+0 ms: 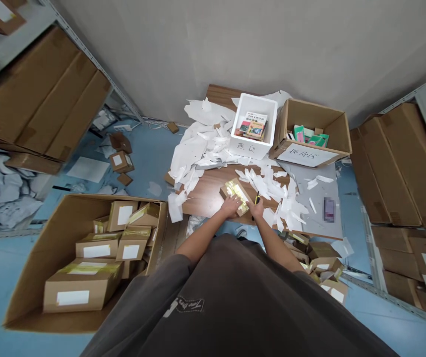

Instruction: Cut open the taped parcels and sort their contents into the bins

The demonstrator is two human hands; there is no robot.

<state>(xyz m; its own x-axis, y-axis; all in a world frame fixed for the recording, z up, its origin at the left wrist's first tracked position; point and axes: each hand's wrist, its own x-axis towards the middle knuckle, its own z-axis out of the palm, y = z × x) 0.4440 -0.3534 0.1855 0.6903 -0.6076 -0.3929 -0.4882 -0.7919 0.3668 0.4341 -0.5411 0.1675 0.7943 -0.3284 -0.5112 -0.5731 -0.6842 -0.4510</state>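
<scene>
A small cardboard box (236,188) with yellowish tape and a white label lies at an angle on the brown wooden table (213,186). My left hand (230,205) grips its near left side, fingers over the top. At the box's right edge, my right hand (256,208) is closed around a yellow and black utility knife (258,199). The blade's exact position cannot be made out. Torn white paper (267,183) is scattered to the right of the box, and a larger heap of paper (194,148) spreads beyond it to the left.
A white bin (252,147) with books and an open carton (309,154) with green-and-white packs stand at the table's back. To my left, a large carton (34,258) holds several taped boxes. More boxes (322,267) lie low at right. Shelves with cartons flank both sides.
</scene>
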